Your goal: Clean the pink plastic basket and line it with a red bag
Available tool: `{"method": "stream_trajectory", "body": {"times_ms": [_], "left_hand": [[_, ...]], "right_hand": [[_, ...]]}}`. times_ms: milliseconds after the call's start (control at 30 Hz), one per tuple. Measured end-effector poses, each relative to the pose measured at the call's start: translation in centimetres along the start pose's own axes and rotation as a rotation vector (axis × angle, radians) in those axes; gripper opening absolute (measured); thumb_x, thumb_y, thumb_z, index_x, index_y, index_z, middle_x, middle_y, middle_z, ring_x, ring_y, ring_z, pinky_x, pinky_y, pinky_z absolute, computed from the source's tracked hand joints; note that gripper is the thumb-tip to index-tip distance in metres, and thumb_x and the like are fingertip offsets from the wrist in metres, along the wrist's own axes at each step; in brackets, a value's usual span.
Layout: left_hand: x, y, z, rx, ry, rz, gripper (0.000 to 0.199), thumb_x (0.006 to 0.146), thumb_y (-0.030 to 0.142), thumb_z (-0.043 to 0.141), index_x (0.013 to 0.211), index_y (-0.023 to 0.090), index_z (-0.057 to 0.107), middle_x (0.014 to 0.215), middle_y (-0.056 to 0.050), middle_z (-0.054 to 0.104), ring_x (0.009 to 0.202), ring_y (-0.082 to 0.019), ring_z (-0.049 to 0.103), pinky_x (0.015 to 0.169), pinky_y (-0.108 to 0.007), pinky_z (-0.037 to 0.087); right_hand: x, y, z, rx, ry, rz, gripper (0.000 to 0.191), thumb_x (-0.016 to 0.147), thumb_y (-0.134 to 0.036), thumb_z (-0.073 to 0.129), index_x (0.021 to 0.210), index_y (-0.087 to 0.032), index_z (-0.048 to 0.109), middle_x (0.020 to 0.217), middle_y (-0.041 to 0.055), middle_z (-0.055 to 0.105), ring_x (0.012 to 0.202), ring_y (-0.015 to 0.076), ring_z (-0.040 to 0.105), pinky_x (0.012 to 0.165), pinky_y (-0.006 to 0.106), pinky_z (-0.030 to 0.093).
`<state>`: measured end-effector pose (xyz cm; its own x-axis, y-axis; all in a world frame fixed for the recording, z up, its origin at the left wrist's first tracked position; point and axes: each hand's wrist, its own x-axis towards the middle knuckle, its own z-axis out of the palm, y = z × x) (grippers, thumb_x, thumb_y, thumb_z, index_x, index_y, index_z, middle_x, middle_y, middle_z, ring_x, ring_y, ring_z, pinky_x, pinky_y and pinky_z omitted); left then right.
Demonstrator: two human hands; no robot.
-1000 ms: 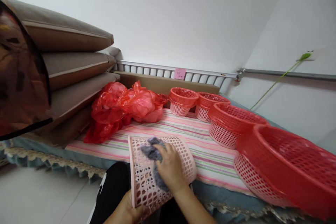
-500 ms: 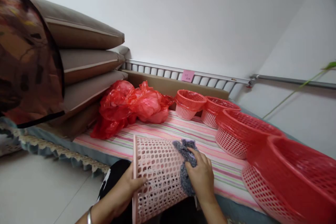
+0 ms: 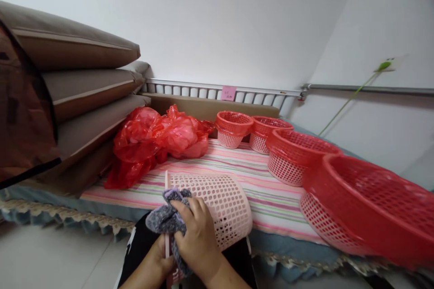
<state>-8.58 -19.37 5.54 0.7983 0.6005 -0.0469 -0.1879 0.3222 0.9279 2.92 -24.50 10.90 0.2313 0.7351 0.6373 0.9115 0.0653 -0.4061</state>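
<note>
A pale pink perforated plastic basket (image 3: 233, 207) lies on its side over my lap, its open rim facing left and its base to the right. My left hand (image 3: 158, 257) grips the basket's rim low on the left side; part of its fingers is hidden behind the rim and the cloth. In my right hand (image 3: 196, 239) is a grey fuzzy cloth (image 3: 166, 216) with lilac edging, bunched up and pressed against the basket near the rim.
Several pink baskets lined with red plastic bags, the nearest a large basket (image 3: 332, 221), run along the right of the striped sheet (image 3: 233, 162). Crumpled red plastic bags (image 3: 159, 133) lie at the back left, beside stacked cushions (image 3: 88, 86). A metal rail (image 3: 190, 88) runs behind.
My right hand has moved the cloth left along the basket, from near its base to its rim. My left hand has slid lower on the rim. The view has shifted rightward.
</note>
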Motion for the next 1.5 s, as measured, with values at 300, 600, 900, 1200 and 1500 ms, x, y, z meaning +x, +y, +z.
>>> {"method": "stream_trajectory", "body": {"times_ms": [300, 600, 900, 1200, 1500], "left_hand": [[0.1, -2.5, -1.4, -0.077, -0.106, 0.009, 0.1, 0.066, 0.036, 0.076, 0.145, 0.025, 0.015, 0.136, -0.014, 0.051, 0.129, -0.036, 0.04, 0.106, -0.051, 0.029], [-0.3, -1.4, -0.5, -0.102, -0.098, -0.032, 0.108, 0.061, 0.037, 0.079, 0.144, 0.022, 0.011, 0.127, -0.016, 0.058, 0.116, -0.034, 0.053, 0.097, -0.046, 0.04], [-1.3, 0.2, 0.5, 0.028, -0.087, -0.032, 0.083, 0.065, 0.04, 0.075, 0.137, 0.028, 0.036, 0.125, -0.011, 0.06, 0.065, -0.02, 0.064, 0.066, -0.037, 0.053], [-0.5, -0.5, 0.1, -0.091, -0.19, 0.017, 0.085, 0.065, 0.047, 0.075, 0.138, 0.029, 0.036, 0.126, -0.011, 0.059, 0.106, -0.031, 0.059, 0.098, -0.047, 0.039], [1.9, -3.3, -3.1, 0.028, -0.088, -0.07, 0.079, 0.041, 0.061, 0.08, 0.111, 0.027, 0.064, 0.101, -0.006, 0.071, 0.118, -0.041, 0.049, 0.103, -0.053, 0.034]], "right_hand": [[-0.8, 13.5, -6.8, -0.52, 0.283, 0.351, 0.048, 0.072, -0.015, 0.051, 0.12, -0.018, 0.054, 0.099, 0.0097, 0.058, 0.091, 0.0272, 0.049, 0.083, 0.042, 0.044], [-1.9, 10.6, -4.1, -0.171, 0.211, 0.226, 0.074, 0.076, -0.025, 0.05, 0.142, -0.016, 0.018, 0.14, 0.0128, 0.036, 0.126, 0.0262, 0.037, 0.102, 0.045, 0.034], [-2.8, 10.8, -3.4, -0.332, 0.107, 0.07, 0.057, 0.074, -0.028, 0.058, 0.129, -0.026, 0.046, 0.149, 0.0096, 0.016, 0.133, 0.0333, 0.025, 0.102, 0.053, 0.031], [-1.7, 7.1, 0.4, -0.213, 0.229, 0.131, 0.045, 0.075, -0.015, 0.05, 0.119, -0.022, 0.056, 0.132, 0.0112, 0.043, 0.123, 0.0273, 0.04, 0.098, 0.049, 0.038], [-0.3, -0.2, 1.9, -0.047, 0.109, 0.0, 0.065, 0.058, -0.004, 0.052, 0.12, -0.024, 0.055, 0.131, 0.0088, 0.045, 0.119, 0.0252, 0.045, 0.098, 0.042, 0.043]]}}
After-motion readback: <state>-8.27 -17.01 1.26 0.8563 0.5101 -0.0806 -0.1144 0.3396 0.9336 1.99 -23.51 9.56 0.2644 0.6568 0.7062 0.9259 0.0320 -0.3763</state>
